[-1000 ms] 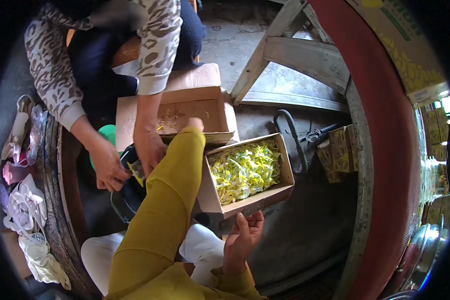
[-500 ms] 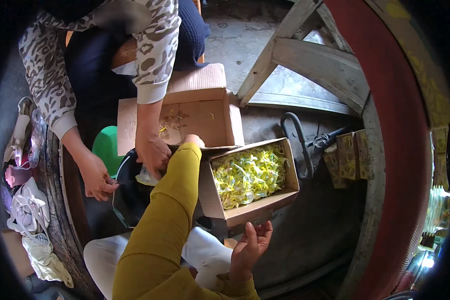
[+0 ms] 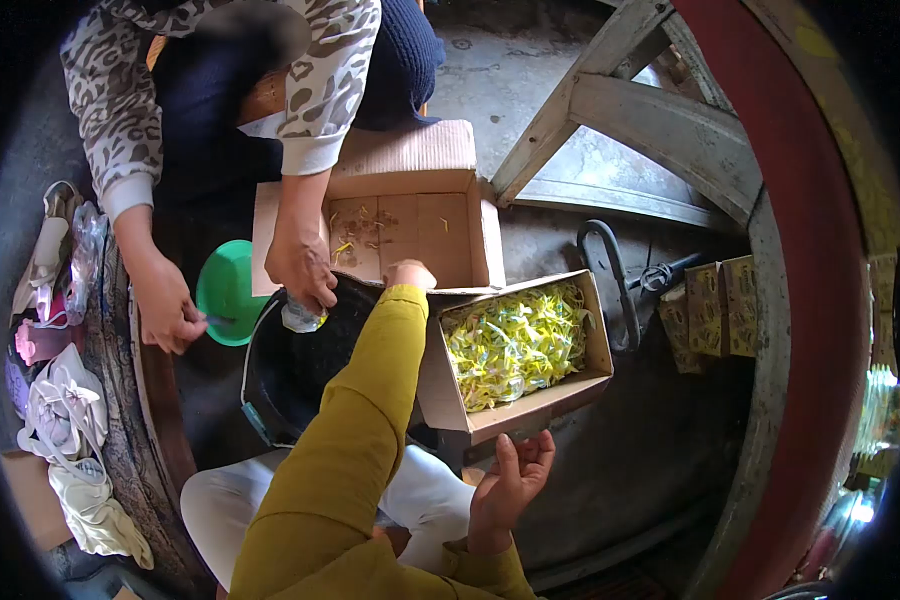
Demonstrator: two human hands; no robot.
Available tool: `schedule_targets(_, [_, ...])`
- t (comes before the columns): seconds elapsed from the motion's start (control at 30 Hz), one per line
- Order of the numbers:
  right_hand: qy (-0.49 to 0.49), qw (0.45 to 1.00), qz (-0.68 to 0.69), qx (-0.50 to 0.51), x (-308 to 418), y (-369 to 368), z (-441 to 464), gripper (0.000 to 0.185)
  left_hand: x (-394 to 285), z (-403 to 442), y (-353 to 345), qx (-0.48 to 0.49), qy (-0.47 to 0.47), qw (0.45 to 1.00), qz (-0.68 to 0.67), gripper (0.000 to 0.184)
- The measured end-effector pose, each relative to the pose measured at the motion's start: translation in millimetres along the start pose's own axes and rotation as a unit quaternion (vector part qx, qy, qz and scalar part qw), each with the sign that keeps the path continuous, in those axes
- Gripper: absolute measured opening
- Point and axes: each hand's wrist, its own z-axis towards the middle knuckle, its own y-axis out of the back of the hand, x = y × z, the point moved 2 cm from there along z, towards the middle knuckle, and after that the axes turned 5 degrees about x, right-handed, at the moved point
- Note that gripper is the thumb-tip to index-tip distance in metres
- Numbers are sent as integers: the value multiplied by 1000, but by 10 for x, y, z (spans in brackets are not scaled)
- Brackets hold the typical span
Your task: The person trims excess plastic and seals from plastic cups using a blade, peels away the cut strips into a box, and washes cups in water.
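My left hand [image 3: 411, 273] reaches forward to the near wall of an open cardboard box [image 3: 425, 230] with a few yellow scraps on its bottom. Its fingers are hidden, so I cannot see what it grips, if anything. Below the front corner of a second cardboard box [image 3: 550, 400], my right hand [image 3: 510, 490] has its thumb and fingers apart and holds nothing visible. That box is full of small yellow and clear plastic pieces [image 3: 515, 345]. Under my left forearm stands a black bucket [image 3: 300, 365].
Across from me, a co-worker's hand [image 3: 305, 270] holds a clear plastic packet [image 3: 303, 317] over the bucket. Their other hand [image 3: 170, 310] is near a green bowl [image 3: 228, 295]. A wooden frame [image 3: 660, 125], a curved metal bar [image 3: 615, 280] and small boxes [image 3: 710, 310] stand right.
The view has shifted, moving most things slightly right. The co-worker's hands have lifted away from the bucket, showing more of it and the green bowl. My hands keep nearly the same poses.
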Motion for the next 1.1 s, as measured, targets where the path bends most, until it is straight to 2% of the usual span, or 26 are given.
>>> schedule_targets(0.03, [6, 1000, -10, 9, -14, -4, -12, 41, -38, 76, 4, -57, -60, 994, -65, 38])
schedule_targets(0.07, [13, 1000, -6, 19, -36, 8, -19, 41, -92, 347, 23, 23, -167, 948, -269, 28])
schedule_targets(0.1, [20, 1000, -8, 21, -42, 2, -44, 41, -154, 220, 138, -73, -223, 876, -421, 20])
schedule_targets(0.13, [27, 999, -9, 25, -37, -18, -57, 41, -224, 199, 282, -254, -271, 850, -374, 17])
schedule_targets(0.23, [49, 998, -14, 38, -11, -86, -135, 41, -478, -141, 621, -404, -385, 740, -376, 19])
schedule_targets(0.3, [65, 996, -33, 41, 12, -86, -181, 40, -594, -930, 767, -409, -423, 672, -450, 18])
schedule_targets(0.33, [74, 995, -48, 39, 8, -62, -176, 40, -661, -1093, 768, -404, -450, 603, -521, 15])
schedule_targets(0.43, [112, 992, -49, 32, 33, -30, -216, 39, -738, -1734, 665, -382, -500, 457, -629, 9])
schedule_targets(0.5, [133, 990, -36, 26, -41, 37, -125, 40, -692, -2336, 517, -327, -535, 401, -668, 9])
schedule_targets(0.57, [124, 992, -26, 0, -154, 149, -22, 41, -513, -3119, 256, -305, -535, 376, -692, 5])
schedule_targets(0.63, [84, 996, 23, -11, -230, 176, 67, 41, -296, -3667, 56, -280, -601, 339, -668, 6])
schedule_targets(0.7, [-2, 992, 127, 4, -297, 170, 105, 39, -21, -4414, -70, -227, -628, 321, -672, 12])
schedule_targets(0.77, [-114, 972, 205, 27, -453, 242, 162, 37, 275, -5087, -82, -155, -773, 259, -558, 16])
schedule_targets(0.83, [-131, 963, 229, 49, -682, 369, 348, 37, 626, -5801, -153, -119, -822, 258, -493, 21])
schedule_targets(0.9, [-134, 962, 228, 65, -676, 363, 291, 35, 933, -6294, -272, -88, -901, 196, -377, 23])
schedule_targets(0.97, [-127, 969, 202, 70, -590, 348, 155, 33, 1154, -6730, -448, -57, -920, 196, -334, 27])
schedule_targets(1.03, [-123, 972, 183, 83, -567, 359, 88, 38, 1256, -7018, -702, -92, -932, 136, -324, 27])
schedule_targets(1.1, [-113, 975, 168, 89, -512, 365, 27, 40, 1351, -7269, -875, -156, -919, 148, -329, 21])
